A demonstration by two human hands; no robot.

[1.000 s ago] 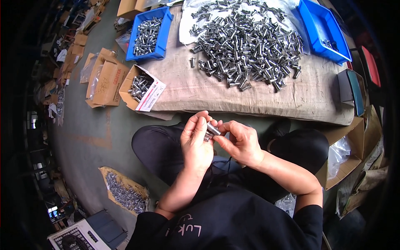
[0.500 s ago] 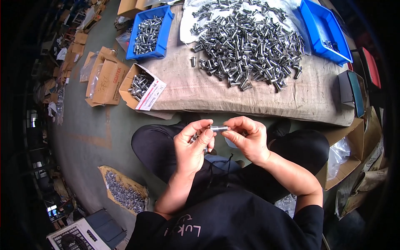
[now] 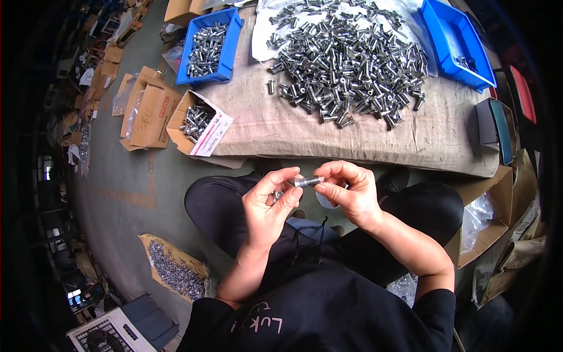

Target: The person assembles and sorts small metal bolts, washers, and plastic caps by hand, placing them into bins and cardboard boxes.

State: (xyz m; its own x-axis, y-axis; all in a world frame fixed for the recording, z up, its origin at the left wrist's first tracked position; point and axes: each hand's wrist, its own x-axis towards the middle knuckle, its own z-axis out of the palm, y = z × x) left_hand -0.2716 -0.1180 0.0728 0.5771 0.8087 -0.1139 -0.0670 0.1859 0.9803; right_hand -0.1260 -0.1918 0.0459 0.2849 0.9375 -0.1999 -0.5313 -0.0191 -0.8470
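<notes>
At the near left corner of the worktop (image 3: 352, 142) we have an open carton (image 3: 216, 134). Just off the near edge, our left hand (image 3: 267, 206) pinches one end of a metal bolt (image 3: 307, 182); our right hand (image 3: 356, 198) pinches the other. Along the right edge we see a blue bin (image 3: 448, 35).

Grey-green flr (image 3: 111, 234) runs down the L side w/ a faded brownish line (image 3: 152, 176) on it. Cardboard ctns (image 3: 111, 57) & misc. clutter line far L; bkgd v. dark there, w/ small bright patches (image 3: 48, 167), unclear if windows. Cloth-covered work surface (image 3: 252, 129) is brightly lit.
</notes>
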